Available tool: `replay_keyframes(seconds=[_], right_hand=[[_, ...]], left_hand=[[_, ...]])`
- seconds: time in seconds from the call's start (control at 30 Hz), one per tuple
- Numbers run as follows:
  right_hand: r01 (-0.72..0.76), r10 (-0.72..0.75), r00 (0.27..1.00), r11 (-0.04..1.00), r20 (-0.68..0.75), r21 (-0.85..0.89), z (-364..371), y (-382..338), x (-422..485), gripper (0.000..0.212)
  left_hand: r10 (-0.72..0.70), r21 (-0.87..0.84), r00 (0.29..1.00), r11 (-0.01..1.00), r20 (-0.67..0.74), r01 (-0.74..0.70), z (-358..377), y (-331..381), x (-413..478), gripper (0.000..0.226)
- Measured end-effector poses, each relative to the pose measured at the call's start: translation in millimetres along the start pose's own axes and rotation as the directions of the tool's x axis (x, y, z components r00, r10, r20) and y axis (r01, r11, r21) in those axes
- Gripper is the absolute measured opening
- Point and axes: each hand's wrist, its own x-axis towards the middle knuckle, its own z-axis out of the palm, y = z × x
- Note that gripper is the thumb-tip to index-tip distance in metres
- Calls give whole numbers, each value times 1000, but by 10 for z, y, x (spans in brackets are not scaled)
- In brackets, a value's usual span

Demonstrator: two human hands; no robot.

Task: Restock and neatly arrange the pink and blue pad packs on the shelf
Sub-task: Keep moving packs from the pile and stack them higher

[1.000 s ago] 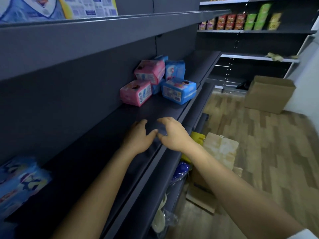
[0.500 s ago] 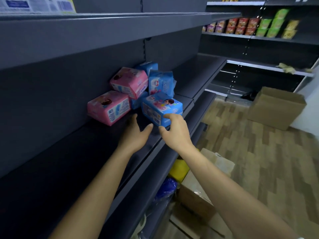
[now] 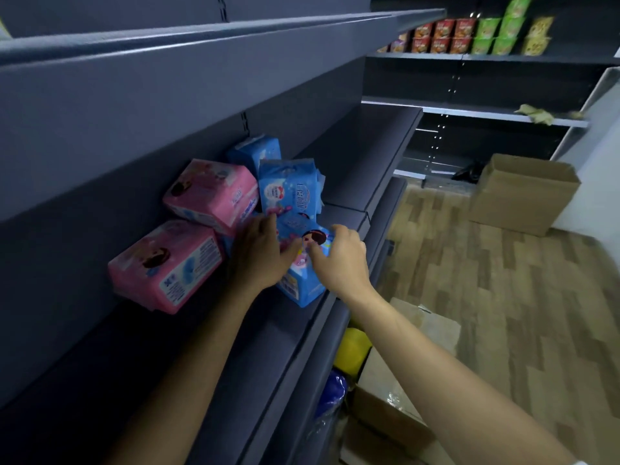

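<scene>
A loose heap of pad packs lies on the dark grey shelf (image 3: 268,347). The front blue pack (image 3: 303,283) sits near the shelf's front edge. My left hand (image 3: 260,255) lies on its left side with fingers fairly straight. My right hand (image 3: 339,255) curls over its top right corner. One pink pack (image 3: 167,266) lies to the left, and a second pink pack (image 3: 214,193) rests tilted behind it. An upright blue pack (image 3: 290,187) stands behind my hands, another blue pack (image 3: 256,152) further back.
A cardboard box (image 3: 521,193) stands on the wooden floor at the right. Below the shelf are an open carton (image 3: 399,391), a yellow item (image 3: 352,350) and a blue bag (image 3: 332,391). Far shelves hold red, green and yellow snack packs (image 3: 469,36).
Both hands have moved forward along the shelf from bare shelf to the front blue pack and now hold it from both sides. The view has come closer to the heap.
</scene>
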Motion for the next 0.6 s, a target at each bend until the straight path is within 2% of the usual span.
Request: replay_keyframes(seconds=[0.13, 0.3, 0.47, 0.6], right_hand=[[-32, 32, 999, 999, 10, 11, 82, 7, 158, 47], [24, -23, 1000, 998, 15, -53, 63, 10, 310, 36], [146, -148, 988, 987, -41, -61, 96, 18, 252, 34], [267, -270, 961, 962, -66, -52, 132, 11, 214, 34]], left_hand=[[25, 67, 992, 997, 126, -34, 29, -44, 245, 66], [12, 106, 975, 994, 222, -37, 0, -39, 437, 74], [-35, 102, 991, 995, 128, 22, 48, -51, 293, 75], [-55, 17, 997, 998, 55, 54, 43, -115, 148, 73]])
